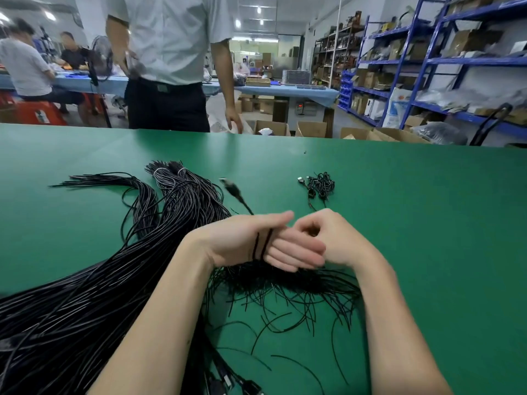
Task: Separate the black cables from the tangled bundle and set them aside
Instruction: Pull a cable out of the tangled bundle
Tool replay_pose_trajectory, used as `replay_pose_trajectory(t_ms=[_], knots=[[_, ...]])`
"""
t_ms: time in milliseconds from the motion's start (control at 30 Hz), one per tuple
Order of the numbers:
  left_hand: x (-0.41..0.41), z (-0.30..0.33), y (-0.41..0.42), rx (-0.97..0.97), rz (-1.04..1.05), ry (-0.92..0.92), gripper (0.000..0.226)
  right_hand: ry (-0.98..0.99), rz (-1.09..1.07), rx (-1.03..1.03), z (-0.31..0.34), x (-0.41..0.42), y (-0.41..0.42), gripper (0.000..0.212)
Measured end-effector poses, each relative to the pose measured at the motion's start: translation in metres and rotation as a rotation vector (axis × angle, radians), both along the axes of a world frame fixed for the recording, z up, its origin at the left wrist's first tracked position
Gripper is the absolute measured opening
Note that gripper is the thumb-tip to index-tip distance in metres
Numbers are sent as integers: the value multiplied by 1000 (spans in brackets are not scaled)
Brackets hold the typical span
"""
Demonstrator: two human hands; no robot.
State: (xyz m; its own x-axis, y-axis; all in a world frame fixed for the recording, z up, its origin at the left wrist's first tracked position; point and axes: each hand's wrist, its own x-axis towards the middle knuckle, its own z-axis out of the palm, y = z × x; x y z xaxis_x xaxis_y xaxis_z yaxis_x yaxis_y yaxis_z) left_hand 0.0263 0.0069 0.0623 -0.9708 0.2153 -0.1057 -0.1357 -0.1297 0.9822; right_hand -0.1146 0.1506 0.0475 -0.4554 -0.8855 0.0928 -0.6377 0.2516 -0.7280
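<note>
Black cable looped around straight left fingers, right grip curled, contents unclear.

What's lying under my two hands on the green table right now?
Under the left hand and right hand lies a spread of loose black cables on the green table. The part directly beneath the hands is covered.

a person in a white shirt stands behind the green table; blue shelving right.
</note>
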Motion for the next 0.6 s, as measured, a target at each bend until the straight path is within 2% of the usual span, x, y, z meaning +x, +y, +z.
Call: replay_pose_trajectory(t_ms=[100, 267, 433, 600], knots=[[-1, 5, 2, -66, 42, -59, 66, 94, 4, -41, 16, 1, -1, 23], [-5, 6, 6, -319, 81, -165, 69, 33, -35, -140, 29, 4, 0, 16], [-8, 0, 4, -220, 186, -133, 50, -77, -16, -217, 30, 11, -2, 16], [-14, -7, 7, -75, 305, -54, 53, -88, -105, -322, 31, 16, -9, 15]])
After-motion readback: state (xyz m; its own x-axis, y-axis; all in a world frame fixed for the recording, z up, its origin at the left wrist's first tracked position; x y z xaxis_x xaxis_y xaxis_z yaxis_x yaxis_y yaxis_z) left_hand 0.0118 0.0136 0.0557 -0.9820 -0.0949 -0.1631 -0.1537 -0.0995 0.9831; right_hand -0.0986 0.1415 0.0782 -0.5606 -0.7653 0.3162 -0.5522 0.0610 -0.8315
